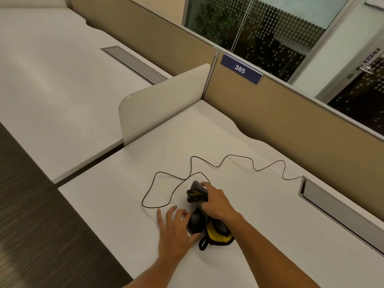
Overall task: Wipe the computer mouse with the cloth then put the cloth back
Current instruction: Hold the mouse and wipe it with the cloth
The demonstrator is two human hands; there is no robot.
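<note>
While left hand (pixel 175 231) cups the black computer mouse (pixel 196 222) on the white desk (pixel 270 215) | right hand (pixel 217 201) grips bunched grey-yellow cloth (pixel 197 194) just beyond mouse | cable (pixel 166 175) loops across desk

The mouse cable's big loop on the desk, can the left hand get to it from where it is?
Probably yes. The left hand rests on the mouse, and the cable loop lies just beyond its fingertips on bare desk, with nothing between them.

Matt black plastic mouse (pixel 196 222), soft grey-yellow cloth (pixel 218 233), smooth white desk (pixel 270 215)
</note>
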